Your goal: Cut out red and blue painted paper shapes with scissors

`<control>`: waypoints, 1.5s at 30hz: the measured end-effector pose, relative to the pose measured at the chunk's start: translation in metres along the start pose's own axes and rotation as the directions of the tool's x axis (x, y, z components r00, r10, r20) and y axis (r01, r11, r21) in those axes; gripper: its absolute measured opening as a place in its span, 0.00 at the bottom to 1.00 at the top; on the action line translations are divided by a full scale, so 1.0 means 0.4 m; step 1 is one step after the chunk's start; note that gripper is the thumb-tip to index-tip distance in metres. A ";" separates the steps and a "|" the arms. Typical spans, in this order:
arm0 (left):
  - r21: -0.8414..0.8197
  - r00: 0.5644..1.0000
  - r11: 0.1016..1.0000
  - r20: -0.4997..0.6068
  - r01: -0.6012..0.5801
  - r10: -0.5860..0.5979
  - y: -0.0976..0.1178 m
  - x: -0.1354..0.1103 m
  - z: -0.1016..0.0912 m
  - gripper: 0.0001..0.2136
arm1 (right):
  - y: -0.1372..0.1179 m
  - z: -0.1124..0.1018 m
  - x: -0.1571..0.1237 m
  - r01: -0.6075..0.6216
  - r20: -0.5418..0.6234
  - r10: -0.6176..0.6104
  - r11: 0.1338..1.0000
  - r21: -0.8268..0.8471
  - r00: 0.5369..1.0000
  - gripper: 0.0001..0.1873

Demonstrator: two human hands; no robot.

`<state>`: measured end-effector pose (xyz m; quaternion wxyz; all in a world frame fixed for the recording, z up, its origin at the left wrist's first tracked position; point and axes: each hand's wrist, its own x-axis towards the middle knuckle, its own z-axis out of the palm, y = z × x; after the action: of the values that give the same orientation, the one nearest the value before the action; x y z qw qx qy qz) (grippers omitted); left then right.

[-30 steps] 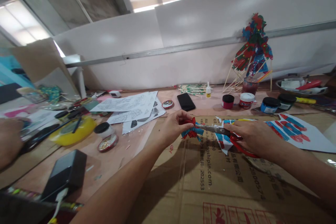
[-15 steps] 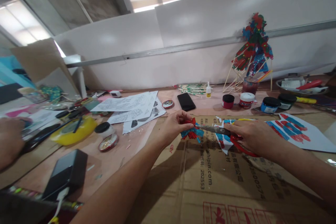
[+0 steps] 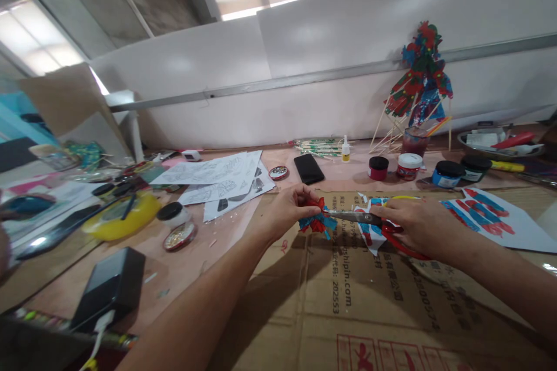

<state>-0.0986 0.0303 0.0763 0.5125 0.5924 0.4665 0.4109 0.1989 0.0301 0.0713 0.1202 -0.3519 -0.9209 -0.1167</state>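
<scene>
My left hand (image 3: 300, 206) pinches a small red and blue painted paper piece (image 3: 315, 224) between thumb and fingers, just above the cardboard. My right hand (image 3: 411, 223) is closed round the red and yellow handles of a pair of scissors (image 3: 359, 217). The scissor blades point left, their tips touching or very close to the painted piece by my left fingertips. Under the scissors lies a painted paper scrap (image 3: 369, 232). Right of my right hand is a larger white sheet (image 3: 513, 223) with red and blue strokes.
Printed cardboard (image 3: 322, 313) covers the work surface. Behind it stand paint jars (image 3: 448, 174), a small glue bottle (image 3: 345, 149), a phone (image 3: 308, 168) and a cup (image 3: 414, 142) beneath painted cutouts on sticks. Leftward are drawings (image 3: 204, 171), a yellow dish (image 3: 122, 217) and a black box (image 3: 111, 287).
My hands and the scissors have hardly moved; the blades look slightly more closed at the painted piece. At the far left, another person's hand has drawn back toward the edge.
</scene>
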 end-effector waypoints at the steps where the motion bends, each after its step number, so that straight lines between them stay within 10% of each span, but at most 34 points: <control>1: -0.002 1.000 1.000 0.003 0.000 0.000 0.000 0.000 0.000 0.11 | 0.000 -0.001 0.000 0.004 0.000 -0.004 1.000 0.001 1.000 0.24; 45: -0.158 0.998 0.987 -0.048 0.023 -0.031 -0.007 0.004 0.011 0.12 | 0.008 0.001 -0.002 0.020 0.003 -0.020 0.999 0.035 1.000 0.27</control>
<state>-0.0945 0.0311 0.0728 0.5511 0.5333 0.4534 0.4542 0.2017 0.0319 0.0710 0.1238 -0.3407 -0.9265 -0.1013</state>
